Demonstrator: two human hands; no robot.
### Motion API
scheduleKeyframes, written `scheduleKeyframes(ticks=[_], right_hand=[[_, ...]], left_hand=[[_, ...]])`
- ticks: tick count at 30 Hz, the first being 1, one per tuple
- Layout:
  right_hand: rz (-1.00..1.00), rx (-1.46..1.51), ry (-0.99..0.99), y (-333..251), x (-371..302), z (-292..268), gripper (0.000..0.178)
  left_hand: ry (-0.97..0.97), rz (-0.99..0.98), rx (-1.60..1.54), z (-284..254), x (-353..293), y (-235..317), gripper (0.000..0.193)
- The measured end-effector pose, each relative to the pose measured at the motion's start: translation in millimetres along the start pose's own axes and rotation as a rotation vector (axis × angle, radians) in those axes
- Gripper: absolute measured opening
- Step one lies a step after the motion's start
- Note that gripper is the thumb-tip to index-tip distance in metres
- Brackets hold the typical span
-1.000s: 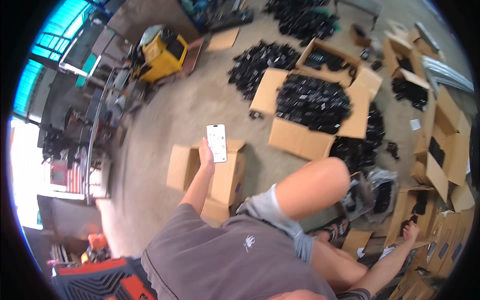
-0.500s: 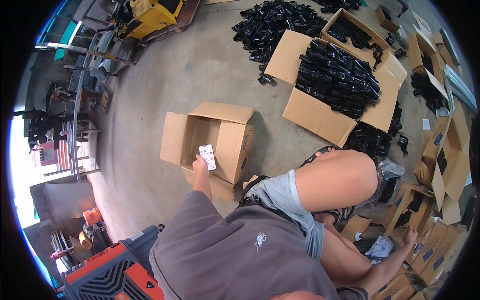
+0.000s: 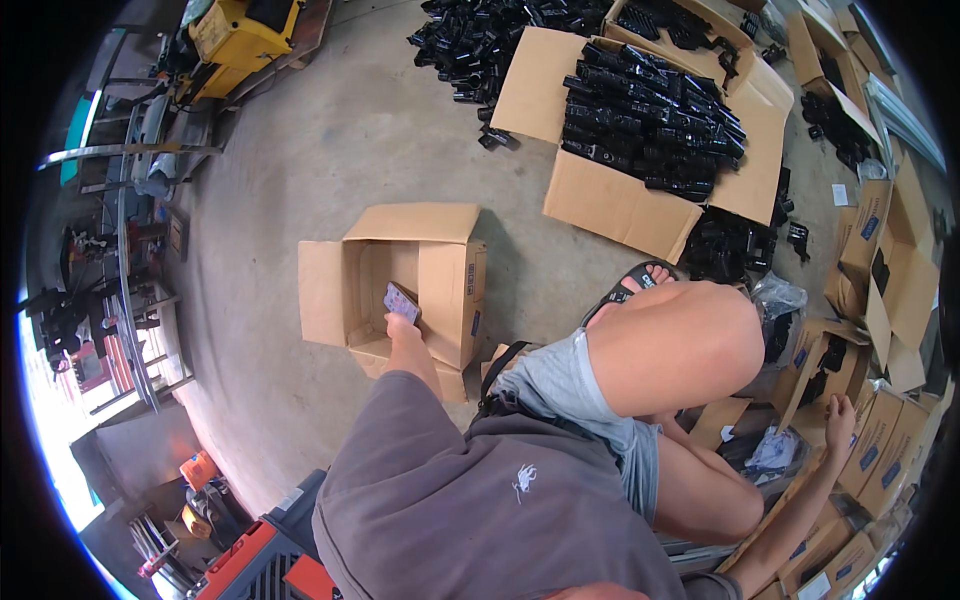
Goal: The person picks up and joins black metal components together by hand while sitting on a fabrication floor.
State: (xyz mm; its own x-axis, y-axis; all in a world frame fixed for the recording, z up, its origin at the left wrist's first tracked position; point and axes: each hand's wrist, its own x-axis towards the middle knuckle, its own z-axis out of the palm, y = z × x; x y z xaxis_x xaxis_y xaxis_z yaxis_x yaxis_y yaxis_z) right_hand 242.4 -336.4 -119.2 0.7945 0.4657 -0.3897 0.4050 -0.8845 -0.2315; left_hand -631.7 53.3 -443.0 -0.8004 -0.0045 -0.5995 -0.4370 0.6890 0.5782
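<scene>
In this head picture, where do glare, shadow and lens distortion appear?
Head view, left: bright opening washed out, metal rail bowed, probably by the lens; head view, centre: soft shadow right of the open cardboard box near the left hand.

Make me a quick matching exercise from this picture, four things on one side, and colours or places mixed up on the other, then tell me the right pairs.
Column one:
1. Phone
2. Shirt
3. Machine
4. Sandal

Column two:
A. Yellow, at the upper left of the picture
B. Black, near the middle of the picture
C. Held in the left hand
D. Grey-brown, at the lower middle of the picture

Right pairs: 1-C, 2-D, 3-A, 4-B.
</scene>
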Motion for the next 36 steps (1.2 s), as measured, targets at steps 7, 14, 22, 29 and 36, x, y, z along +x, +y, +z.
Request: scheduleKeyframes(ticks=[7, 14, 22, 29, 36], right_hand=[[-0.097, -0.217, 0.011, -1.8, -12.5, 32.9, 0.034], [-0.079, -0.221, -0.013, -69.5, -2.7, 51.4, 0.03], [0.003, -0.126, -0.057, -61.6, -13.7, 70.1, 0.029], [0.008, -0.125, -0.115, -50.7, -15.7, 84.3, 0.027], [0.022, -0.114, -0.102, -61.8, -8.1, 83.0, 0.028]], left_hand=[[-0.144, -0.025, 0.121, 2.7, -1.5, 9.2, 0.042], [-0.537, -0.283, 0.182, -15.3, 26.2, 26.9, 0.041], [-0.344, -0.235, 0.104, -3.7, 44.1, 45.0, 0.031], [-0.376, -0.089, 0.18, 14.8, 32.1, 50.1, 0.026], [-0.286, 0.273, 0.804, 3.4, -13.1, 56.1, 0.024]])
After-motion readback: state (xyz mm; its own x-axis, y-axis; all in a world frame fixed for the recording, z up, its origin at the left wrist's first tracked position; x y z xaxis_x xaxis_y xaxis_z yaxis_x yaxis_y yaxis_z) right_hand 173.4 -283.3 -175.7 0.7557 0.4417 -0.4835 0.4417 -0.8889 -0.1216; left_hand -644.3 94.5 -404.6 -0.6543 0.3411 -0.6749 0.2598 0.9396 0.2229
